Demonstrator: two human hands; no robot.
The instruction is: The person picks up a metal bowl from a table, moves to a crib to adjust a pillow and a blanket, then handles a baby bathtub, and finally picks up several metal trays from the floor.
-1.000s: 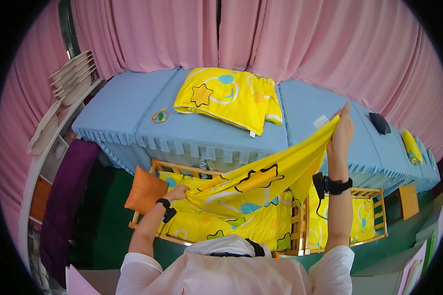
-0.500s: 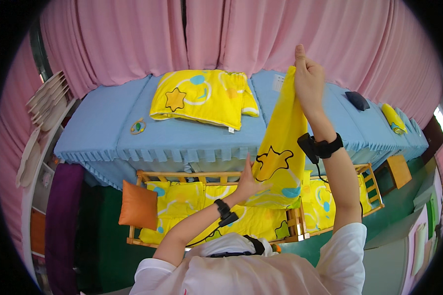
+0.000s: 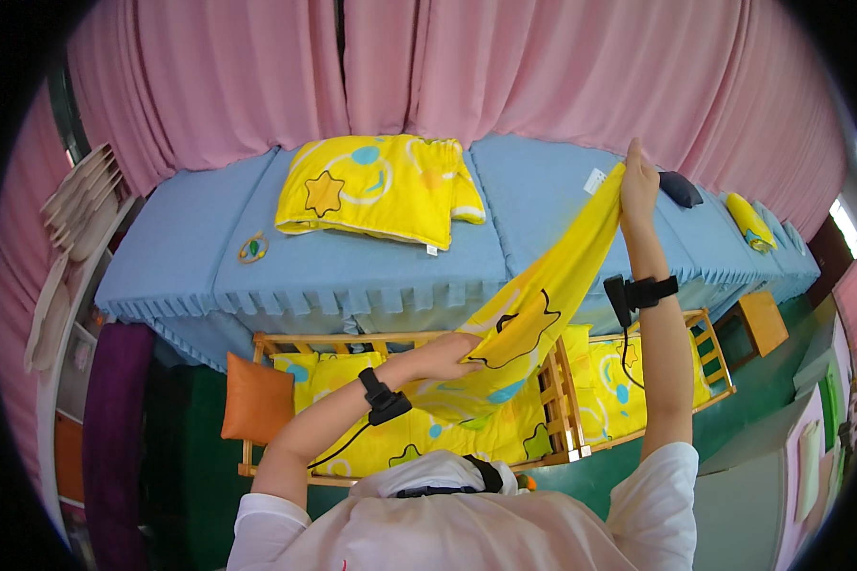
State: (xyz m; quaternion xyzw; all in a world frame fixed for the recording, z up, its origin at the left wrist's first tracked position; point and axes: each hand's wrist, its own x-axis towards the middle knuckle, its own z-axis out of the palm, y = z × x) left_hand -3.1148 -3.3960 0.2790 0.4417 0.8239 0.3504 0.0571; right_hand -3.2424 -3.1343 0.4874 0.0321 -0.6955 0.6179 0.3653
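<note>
Your right hand [image 3: 641,195] holds the upper corner of the yellow star-print cloth [image 3: 533,319], lower and farther right than half a second ago, so the cloth now slants above the wooden cot [image 3: 566,409] instead of hanging nearly upright. Your left hand [image 3: 445,357], spread beforehand, now meets the cloth's lower part; whether it grips, I cannot tell.

Blue beds [image 3: 181,228] at twelve o'clock bear a folded yellow quilt [image 3: 390,195] at eleven, a dark cushion [image 3: 680,189] at two; the wooden cot [image 3: 290,339] at six bears yellow bedding [image 3: 493,438]
</note>
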